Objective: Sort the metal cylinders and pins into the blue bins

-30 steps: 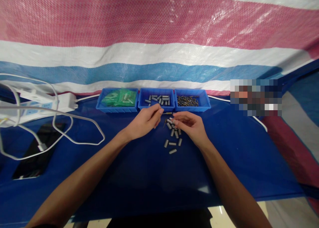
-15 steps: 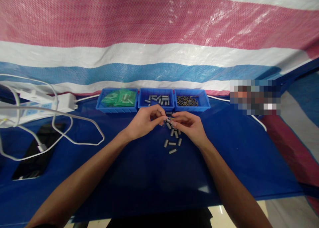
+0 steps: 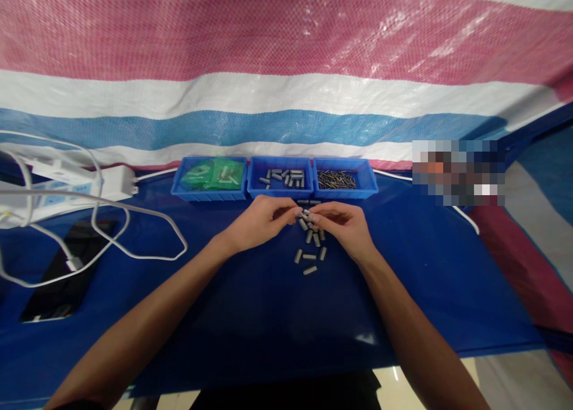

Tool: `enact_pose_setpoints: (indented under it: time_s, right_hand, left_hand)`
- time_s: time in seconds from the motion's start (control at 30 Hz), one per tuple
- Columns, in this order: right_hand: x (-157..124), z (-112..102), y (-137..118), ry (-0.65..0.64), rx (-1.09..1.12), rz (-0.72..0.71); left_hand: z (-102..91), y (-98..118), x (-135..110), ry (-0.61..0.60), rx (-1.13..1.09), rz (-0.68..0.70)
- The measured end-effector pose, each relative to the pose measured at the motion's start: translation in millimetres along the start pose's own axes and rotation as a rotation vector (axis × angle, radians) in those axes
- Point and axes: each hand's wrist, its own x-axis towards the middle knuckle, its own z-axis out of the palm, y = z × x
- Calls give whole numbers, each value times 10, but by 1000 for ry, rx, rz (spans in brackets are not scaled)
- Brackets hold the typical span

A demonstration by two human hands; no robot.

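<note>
My left hand (image 3: 267,220) and my right hand (image 3: 344,224) meet fingertip to fingertip over a small pile of grey metal cylinders (image 3: 308,237). Both are closed in a pinch. A small grey metal cylinder (image 3: 306,211) shows between the fingertips, at the left hand's thumb and forefinger. What the right fingers pinch is too small and covered to make out. Several loose cylinders lie below the hands, the nearest one (image 3: 310,270) on its side. Two more rest just in front of the middle bin.
Three blue bins stand in a row: the left bin (image 3: 208,194) with green bags, the middle bin (image 3: 280,191) with grey cylinders, the right bin (image 3: 345,191) with brass-coloured screws. A power strip (image 3: 111,183), white cables (image 3: 152,257) and a black phone (image 3: 62,279) lie at left on the blue tabletop (image 3: 268,332).
My fingertips have shifted slightly, and the thin yellowish piece seen between them before is no longer visible. The loose cylinders lie as before.
</note>
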Motion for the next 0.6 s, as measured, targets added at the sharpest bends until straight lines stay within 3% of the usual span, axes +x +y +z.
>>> enact_pose_setpoints:
  time_s: [0.17,0.33,0.6]
  right_hand:
    - [40,-83,22,161,-131,-82]
    - [73,-135,50,333,-95,-182]
    - [71,-93,66,290,-90,-168]
  left_hand:
    - [23,-66,-10,-37,265,57]
    - [98,-118,-40,-65,466,59]
    - [167,-79,-51,-39,557,25]
